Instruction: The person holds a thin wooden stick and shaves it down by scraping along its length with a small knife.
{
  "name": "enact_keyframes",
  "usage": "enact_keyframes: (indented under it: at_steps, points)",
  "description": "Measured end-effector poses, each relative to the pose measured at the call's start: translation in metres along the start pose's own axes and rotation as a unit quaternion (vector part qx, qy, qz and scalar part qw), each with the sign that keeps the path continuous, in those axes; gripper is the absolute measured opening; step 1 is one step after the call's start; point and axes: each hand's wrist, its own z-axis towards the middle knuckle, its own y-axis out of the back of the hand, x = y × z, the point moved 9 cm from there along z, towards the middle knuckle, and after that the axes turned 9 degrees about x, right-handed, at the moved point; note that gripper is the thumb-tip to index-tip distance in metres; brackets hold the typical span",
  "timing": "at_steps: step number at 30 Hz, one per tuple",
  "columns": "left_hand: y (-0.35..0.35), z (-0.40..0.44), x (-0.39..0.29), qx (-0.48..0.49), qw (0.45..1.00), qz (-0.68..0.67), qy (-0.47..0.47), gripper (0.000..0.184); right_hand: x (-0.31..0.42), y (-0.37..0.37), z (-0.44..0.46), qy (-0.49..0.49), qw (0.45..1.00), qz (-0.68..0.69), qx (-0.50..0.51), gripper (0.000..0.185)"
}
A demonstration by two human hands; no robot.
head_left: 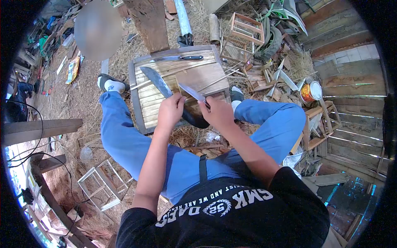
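Slatted board [147, 108] lies below the strip [178, 86], which the left hand [170, 110] pinches; the right hand [219, 112] grips a knife [191, 91], blade near the left fingers. A slip off the strip could cut them. The machete [155, 78] beneath could catch a lowered wrist; another blade [169, 58] lies beyond.

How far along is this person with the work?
Looks done: the small wooden frame beyond the board seems assembled, though it may not belong to this job. In hand: the left hand pinches a thin strip, and the right hand holds a knife close by. Probably left: the loose thin stick lying across the board; the full amount left isn't visible.
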Motion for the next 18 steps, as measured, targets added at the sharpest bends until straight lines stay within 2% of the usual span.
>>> enact_keyframes:
  at_steps: [1, 4, 16, 18]
  points:
    - [0.000, 0.001, 0.001, 0.000, 1.000, -0.003, 0.000, 0.020, 0.003, 0.000, -0.001, 0.009, 1.000, -0.017, -0.019, 0.037]
    - [0.001, 0.000, -0.001, -0.024, 0.999, -0.010, -0.024, 0.019, 0.005, -0.003, 0.001, 0.021, 0.999, -0.027, -0.012, 0.037]
    - [-0.002, -0.002, 0.000, 0.012, 1.000, 0.000, 0.000, 0.022, -0.006, 0.000, 0.001, 0.032, 0.999, -0.030, -0.026, 0.040]
    - [-0.001, -0.001, -0.002, 0.010, 1.000, 0.009, 0.000, 0.021, -0.018, -0.002, 0.004, 0.003, 1.000, -0.030, -0.005, 0.039]
